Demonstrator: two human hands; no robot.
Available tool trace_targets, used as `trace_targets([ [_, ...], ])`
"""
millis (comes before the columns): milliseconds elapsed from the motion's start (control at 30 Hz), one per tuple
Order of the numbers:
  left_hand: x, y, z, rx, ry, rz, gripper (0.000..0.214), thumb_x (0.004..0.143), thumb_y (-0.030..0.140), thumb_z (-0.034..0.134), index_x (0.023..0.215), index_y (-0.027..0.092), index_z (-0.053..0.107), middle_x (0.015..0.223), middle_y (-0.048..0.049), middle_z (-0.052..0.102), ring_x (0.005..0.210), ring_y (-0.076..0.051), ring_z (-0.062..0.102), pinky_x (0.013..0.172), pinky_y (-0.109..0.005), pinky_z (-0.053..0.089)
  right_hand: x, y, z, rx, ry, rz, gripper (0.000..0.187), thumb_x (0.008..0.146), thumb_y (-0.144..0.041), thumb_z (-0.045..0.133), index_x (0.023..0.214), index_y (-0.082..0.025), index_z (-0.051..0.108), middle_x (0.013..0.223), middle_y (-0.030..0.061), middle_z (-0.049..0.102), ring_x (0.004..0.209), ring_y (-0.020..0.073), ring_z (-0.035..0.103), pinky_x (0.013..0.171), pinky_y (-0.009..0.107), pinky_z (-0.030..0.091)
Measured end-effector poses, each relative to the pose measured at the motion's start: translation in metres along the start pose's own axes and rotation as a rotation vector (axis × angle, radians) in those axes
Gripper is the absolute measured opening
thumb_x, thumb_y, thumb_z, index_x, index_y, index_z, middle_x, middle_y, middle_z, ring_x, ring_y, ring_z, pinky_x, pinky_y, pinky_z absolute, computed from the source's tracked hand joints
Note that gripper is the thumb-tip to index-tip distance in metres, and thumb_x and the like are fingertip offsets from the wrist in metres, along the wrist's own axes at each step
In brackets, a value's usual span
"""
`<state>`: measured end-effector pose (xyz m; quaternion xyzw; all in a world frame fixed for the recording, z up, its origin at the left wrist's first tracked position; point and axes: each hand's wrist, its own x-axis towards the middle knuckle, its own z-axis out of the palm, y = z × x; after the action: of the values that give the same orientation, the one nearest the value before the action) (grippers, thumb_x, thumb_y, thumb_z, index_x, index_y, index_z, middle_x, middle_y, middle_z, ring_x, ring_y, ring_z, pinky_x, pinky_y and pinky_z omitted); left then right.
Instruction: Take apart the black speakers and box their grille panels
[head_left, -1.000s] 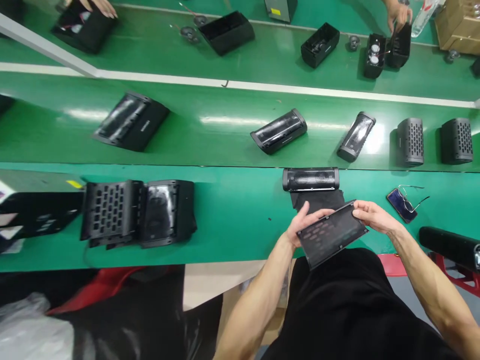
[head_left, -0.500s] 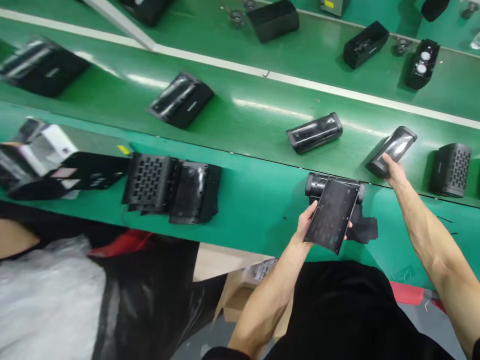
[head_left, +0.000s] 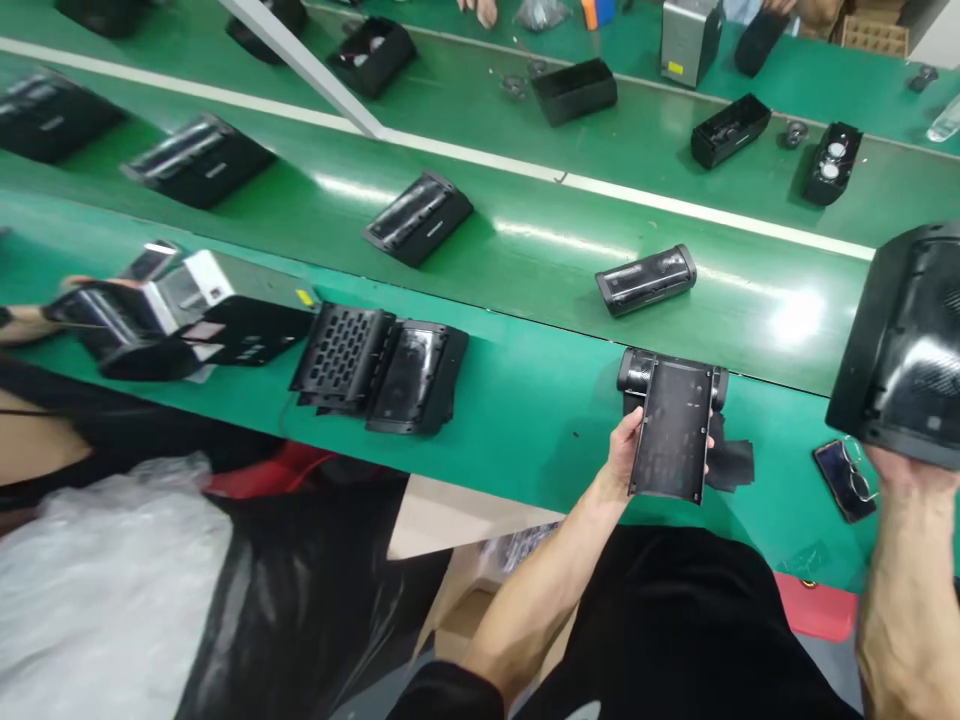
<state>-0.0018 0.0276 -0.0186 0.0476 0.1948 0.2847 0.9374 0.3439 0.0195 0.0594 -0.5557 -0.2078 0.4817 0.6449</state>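
My left hand [head_left: 624,448] grips a flat, dark rectangular panel [head_left: 672,430] by its side edges, fingers wrapped behind it. Just beyond the panel, and partly covered by it, a glossy black speaker housing [head_left: 637,372] lies on the green bench. Black sheet pieces [head_left: 733,464] lie beside it. At the right edge, my right hand [head_left: 911,470] holds another black speaker housing [head_left: 900,345] up close to the camera, gripping its lower end. Most of those fingers are hidden behind the housing.
Housings, including one glossy housing [head_left: 646,280], lie along the green conveyor [head_left: 525,260]. Grille parts [head_left: 343,355] stand left on the bench. A phone [head_left: 844,480] with glasses [head_left: 859,470] lies below the raised housing. A co-worker's arm [head_left: 30,322] shows far left.
My right hand has lifted the housing off the conveyor and brought it up toward the camera at right. The panel in my left hand has turned more upright. The view has shifted.
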Motion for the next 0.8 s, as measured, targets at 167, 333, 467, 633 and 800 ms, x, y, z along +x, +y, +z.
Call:
trace_targets([
  [167, 0.004, -0.017, -0.006, 0.031, -0.044, -0.005, 0.105, 0.065, 0.077, 0.088, 0.142, 0.009, 0.065, 0.122, -0.0242, 0.079, 0.103, -0.041, 0.079, 0.094, -0.053, 0.060, -0.060, 0.023, 0.019, -0.210, -0.178, 0.238, 0.120, 0.065, -0.111, 0.041, 0.153, -0.032, 0.060, 0.135, 0.0194, 0.073, 0.113, 0.0441, 0.076, 0.088, 0.065, 0.062],
  [333, 0.009, -0.030, -0.002, 0.095, -0.044, 0.113, 0.097, 0.060, 0.062, 0.097, 0.137, 0.010, 0.069, 0.132, -0.0240, 0.076, 0.125, -0.045, 0.071, 0.105, -0.053, 0.055, -0.101, 0.012, 0.015, -0.401, -0.182, 0.208, 0.104, 0.072, -0.078, 0.082, 0.159, -0.029, 0.056, 0.149, 0.0156, 0.068, 0.129, 0.0440, 0.070, 0.102, 0.055, 0.062],
  [467, 0.013, -0.038, 0.008, 0.078, -0.063, 0.192, 0.077, 0.061, 0.050, 0.100, 0.124, 0.015, 0.076, 0.124, -0.0182, 0.079, 0.116, -0.039, 0.075, 0.104, -0.049, 0.056, -0.126, -0.007, 0.031, -0.749, -0.322, 0.140, 0.119, 0.079, -0.061, 0.089, 0.177, -0.036, 0.025, 0.163, 0.0116, 0.057, 0.139, 0.0421, 0.064, 0.112, 0.056, 0.057],
  [633, 0.014, -0.044, 0.017, 0.052, -0.139, 0.197, 0.065, 0.061, 0.044, 0.103, 0.115, 0.017, 0.078, 0.103, -0.0105, 0.082, 0.091, -0.028, 0.077, 0.092, -0.041, 0.058, -0.142, -0.004, 0.063, -1.011, -0.360, 0.064, 0.123, 0.078, -0.062, 0.088, 0.177, -0.037, 0.021, 0.164, 0.0123, 0.056, 0.141, 0.0448, 0.061, 0.118, 0.063, 0.050],
  [800, 0.010, -0.043, 0.019, 0.079, -0.170, 0.234, 0.070, 0.061, 0.044, 0.104, 0.120, 0.019, 0.076, 0.108, -0.0089, 0.079, 0.098, -0.027, 0.075, 0.096, -0.040, 0.055, -0.147, 0.006, 0.073, -1.142, -0.362, 0.048, 0.119, 0.081, -0.062, 0.085, 0.178, -0.038, 0.019, 0.170, 0.0117, 0.049, 0.148, 0.0453, 0.055, 0.119, 0.063, 0.047],
])
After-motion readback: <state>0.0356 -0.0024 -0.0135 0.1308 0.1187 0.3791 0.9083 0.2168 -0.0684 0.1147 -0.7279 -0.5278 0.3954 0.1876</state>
